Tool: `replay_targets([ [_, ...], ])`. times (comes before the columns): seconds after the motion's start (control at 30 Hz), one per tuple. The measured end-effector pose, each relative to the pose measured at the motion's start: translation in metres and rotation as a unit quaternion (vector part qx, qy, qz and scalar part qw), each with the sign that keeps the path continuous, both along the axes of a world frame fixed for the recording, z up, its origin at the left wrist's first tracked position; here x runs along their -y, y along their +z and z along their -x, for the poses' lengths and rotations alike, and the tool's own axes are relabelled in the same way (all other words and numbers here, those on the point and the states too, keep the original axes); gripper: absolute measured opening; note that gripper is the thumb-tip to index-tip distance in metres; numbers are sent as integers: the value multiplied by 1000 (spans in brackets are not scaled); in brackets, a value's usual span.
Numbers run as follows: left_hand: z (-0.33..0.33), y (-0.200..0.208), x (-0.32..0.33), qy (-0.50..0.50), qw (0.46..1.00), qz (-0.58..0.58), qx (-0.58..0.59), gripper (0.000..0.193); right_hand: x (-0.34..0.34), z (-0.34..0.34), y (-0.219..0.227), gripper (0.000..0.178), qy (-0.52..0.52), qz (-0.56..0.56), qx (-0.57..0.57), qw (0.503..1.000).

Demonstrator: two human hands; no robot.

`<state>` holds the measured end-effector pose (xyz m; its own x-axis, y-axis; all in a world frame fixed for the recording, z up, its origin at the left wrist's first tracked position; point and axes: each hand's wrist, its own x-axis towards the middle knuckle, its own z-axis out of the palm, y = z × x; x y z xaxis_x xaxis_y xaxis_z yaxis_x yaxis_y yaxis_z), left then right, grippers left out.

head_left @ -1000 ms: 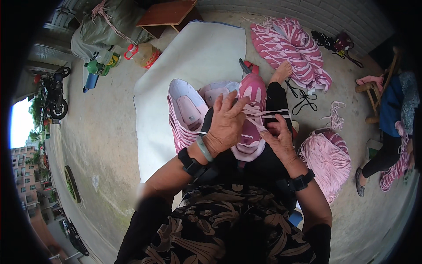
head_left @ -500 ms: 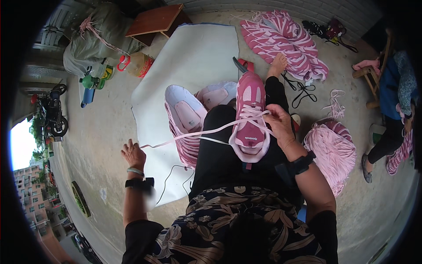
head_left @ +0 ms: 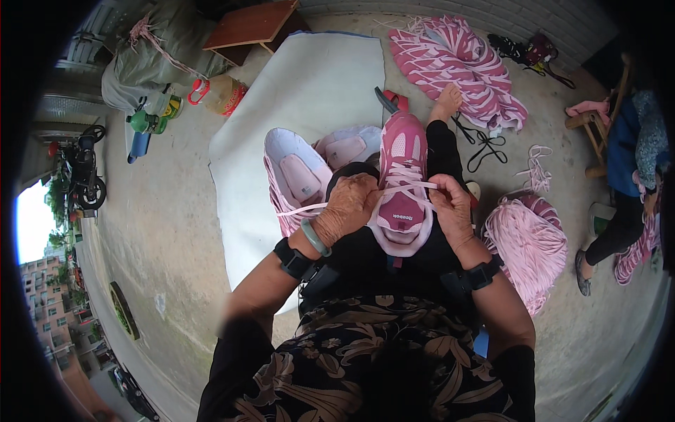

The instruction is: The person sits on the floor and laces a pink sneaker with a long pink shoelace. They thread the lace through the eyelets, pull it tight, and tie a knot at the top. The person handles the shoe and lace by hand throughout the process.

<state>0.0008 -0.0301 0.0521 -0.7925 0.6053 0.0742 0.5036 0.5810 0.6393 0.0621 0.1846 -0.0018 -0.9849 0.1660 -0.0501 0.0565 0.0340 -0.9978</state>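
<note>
A pink sneaker [head_left: 403,137] rests on my lap, toe pointing away, with light pink laces crossing its tongue. My left hand [head_left: 351,204] is just left of the shoe, its fingers pinching a pink lace [head_left: 301,210] whose tail trails off to the left. On the opposite side of the opening, my right hand [head_left: 452,207] grips lace between thumb and fingers. The lace spans the gap between both hands above the tongue. Left of my knee stand nested pink shoe uppers [head_left: 299,165], with another pale upper [head_left: 349,145] beside them.
A white sheet [head_left: 281,91] lies under the uppers. Farther off is a large pink bundle [head_left: 457,70]; at right, a heap of pink laces [head_left: 527,235]. A person [head_left: 626,183] sits at the far right. Bottles [head_left: 219,97] and a wooden stool [head_left: 249,27] stand far left.
My left hand has come from far left, where it stretched the lace out, to right beside the shoe. My right hand stays near the shoe's right side, slightly lower.
</note>
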Motion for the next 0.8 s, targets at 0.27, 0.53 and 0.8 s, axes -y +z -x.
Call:
replay_targets([
  [0.27, -4, 59, 69, 2, 976, 14, 216, 15, -15, -9, 12, 15, 85, -93, 6, 992],
  [0.53, 4, 35, 76, 44, 968, -19, 247, 17, -49, -21, 44, 9, 45, -358, -109, 926],
  [0.8, 14, 0, 90, 98, 898, -126, 410, 14, -65, -38, 40, 10, 88, -323, -80, 939],
])
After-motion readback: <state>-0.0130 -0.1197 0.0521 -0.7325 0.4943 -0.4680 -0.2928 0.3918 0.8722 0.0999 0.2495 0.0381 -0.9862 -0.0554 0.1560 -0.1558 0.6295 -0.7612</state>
